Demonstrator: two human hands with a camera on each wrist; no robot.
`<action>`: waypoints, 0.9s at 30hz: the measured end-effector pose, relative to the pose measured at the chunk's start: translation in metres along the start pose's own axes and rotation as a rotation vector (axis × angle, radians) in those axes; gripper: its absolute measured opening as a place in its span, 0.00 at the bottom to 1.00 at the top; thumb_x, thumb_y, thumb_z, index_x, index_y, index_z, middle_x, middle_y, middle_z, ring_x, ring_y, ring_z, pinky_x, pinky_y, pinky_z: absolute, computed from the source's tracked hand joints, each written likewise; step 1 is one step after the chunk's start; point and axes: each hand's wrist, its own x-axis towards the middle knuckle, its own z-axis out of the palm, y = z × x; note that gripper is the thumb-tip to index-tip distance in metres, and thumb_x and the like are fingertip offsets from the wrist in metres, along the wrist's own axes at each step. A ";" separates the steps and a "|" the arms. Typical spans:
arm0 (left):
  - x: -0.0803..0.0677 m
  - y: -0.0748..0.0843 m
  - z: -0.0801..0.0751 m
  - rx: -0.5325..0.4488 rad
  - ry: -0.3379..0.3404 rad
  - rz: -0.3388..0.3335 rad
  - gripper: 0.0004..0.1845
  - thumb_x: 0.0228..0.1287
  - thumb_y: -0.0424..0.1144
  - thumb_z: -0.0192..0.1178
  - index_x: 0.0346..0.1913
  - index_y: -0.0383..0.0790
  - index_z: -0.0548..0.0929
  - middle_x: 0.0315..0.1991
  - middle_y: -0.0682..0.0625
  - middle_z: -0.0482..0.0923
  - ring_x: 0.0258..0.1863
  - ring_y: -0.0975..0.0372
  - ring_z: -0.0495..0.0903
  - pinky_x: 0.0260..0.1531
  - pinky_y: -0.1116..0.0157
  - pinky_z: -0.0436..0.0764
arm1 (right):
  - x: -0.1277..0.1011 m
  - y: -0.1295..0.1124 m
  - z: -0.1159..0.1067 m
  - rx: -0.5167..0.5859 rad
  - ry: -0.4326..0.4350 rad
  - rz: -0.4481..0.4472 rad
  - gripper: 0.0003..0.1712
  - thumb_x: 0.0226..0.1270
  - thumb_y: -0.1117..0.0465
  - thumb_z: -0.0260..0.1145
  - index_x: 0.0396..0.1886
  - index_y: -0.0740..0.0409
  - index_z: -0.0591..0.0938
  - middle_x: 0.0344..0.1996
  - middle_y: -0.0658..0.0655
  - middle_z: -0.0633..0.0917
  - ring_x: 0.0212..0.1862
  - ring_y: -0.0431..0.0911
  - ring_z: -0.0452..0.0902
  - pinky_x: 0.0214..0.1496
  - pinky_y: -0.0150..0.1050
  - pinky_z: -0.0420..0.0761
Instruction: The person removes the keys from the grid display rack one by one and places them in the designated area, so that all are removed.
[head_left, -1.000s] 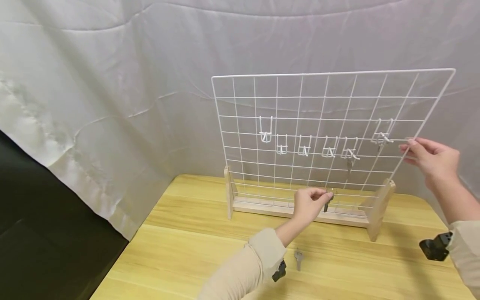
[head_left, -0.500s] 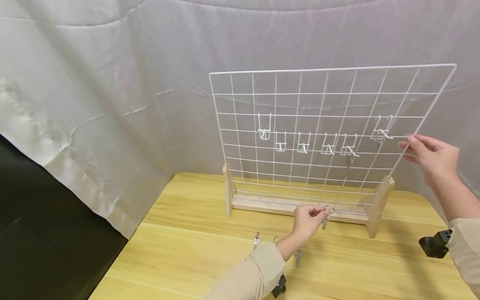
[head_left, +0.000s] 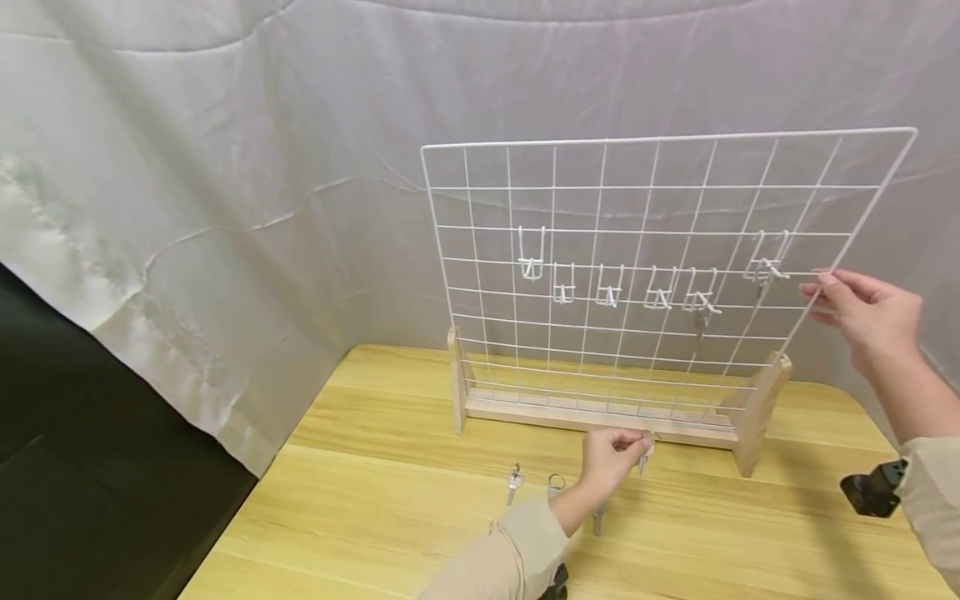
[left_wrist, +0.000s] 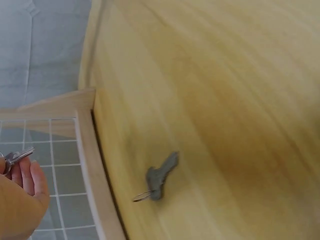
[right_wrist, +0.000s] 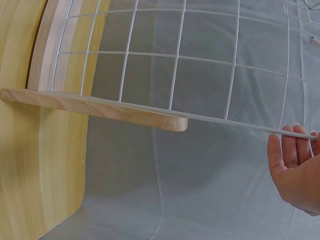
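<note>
Low in front of the rack's wooden base, my left hand (head_left: 609, 458) pinches a small key with a ring (head_left: 643, 463). In the left wrist view the key's metal shaft (left_wrist: 22, 155) sticks out past the fingers. My right hand (head_left: 873, 315) holds the right side wire of the white wire grid rack (head_left: 667, 140), thumb in front and fingers behind. Several white hooks hang on the grid. One key (head_left: 701, 323) dangles from the lower right hook (head_left: 702, 302), and another key (head_left: 762, 288) from the upper right hook (head_left: 767, 268).
On the wooden table (head_left: 360, 475) lie a key (head_left: 514, 480), another with its ring (head_left: 556, 481) partly behind the left forearm, and a third key (head_left: 597, 522) beside the wrist. A grey curtain (head_left: 300, 125) stands behind the rack. Its wooden side foot (head_left: 763, 412) reaches forward.
My left hand has come down and slightly left, away from the grid, with the key still pinched. The forearm's shift uncovers keys on the table. My right hand stays on the rack's side wire.
</note>
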 end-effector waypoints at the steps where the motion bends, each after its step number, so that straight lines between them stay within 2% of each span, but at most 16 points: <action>1: -0.001 -0.002 0.000 -0.001 0.001 -0.014 0.06 0.55 0.33 0.65 0.31 0.31 0.85 0.26 0.45 0.84 0.19 0.76 0.73 0.22 0.82 0.76 | 0.000 0.000 0.000 0.001 0.000 0.001 0.07 0.59 0.66 0.64 0.25 0.51 0.85 0.17 0.47 0.86 0.24 0.35 0.84 0.24 0.26 0.82; 7: -0.010 -0.013 0.002 -0.005 0.029 -0.099 0.05 0.53 0.32 0.66 0.29 0.31 0.85 0.24 0.46 0.84 0.19 0.73 0.75 0.23 0.80 0.79 | -0.002 -0.001 0.002 -0.007 0.006 0.004 0.11 0.61 0.66 0.62 0.24 0.49 0.85 0.17 0.47 0.86 0.23 0.35 0.83 0.23 0.26 0.81; 11: -0.016 -0.020 0.004 -0.002 0.056 -0.149 0.04 0.52 0.30 0.66 0.27 0.31 0.84 0.23 0.47 0.84 0.19 0.72 0.77 0.23 0.79 0.79 | -0.002 -0.001 0.002 -0.006 0.005 0.006 0.08 0.59 0.65 0.64 0.25 0.49 0.86 0.17 0.47 0.86 0.23 0.35 0.83 0.23 0.26 0.81; 21: -0.025 -0.038 0.009 0.092 0.102 -0.197 0.04 0.50 0.29 0.66 0.23 0.33 0.84 0.20 0.50 0.82 0.17 0.72 0.74 0.19 0.80 0.77 | -0.001 0.001 0.000 0.014 -0.003 0.003 0.04 0.56 0.64 0.67 0.26 0.51 0.86 0.18 0.48 0.87 0.24 0.36 0.84 0.24 0.27 0.82; 27: -0.032 -0.041 0.016 0.166 0.186 -0.257 0.06 0.44 0.25 0.68 0.18 0.35 0.83 0.18 0.50 0.82 0.17 0.68 0.76 0.18 0.76 0.78 | 0.000 0.002 -0.002 -0.006 0.005 -0.003 0.03 0.55 0.63 0.68 0.27 0.49 0.85 0.18 0.47 0.87 0.24 0.35 0.84 0.24 0.26 0.82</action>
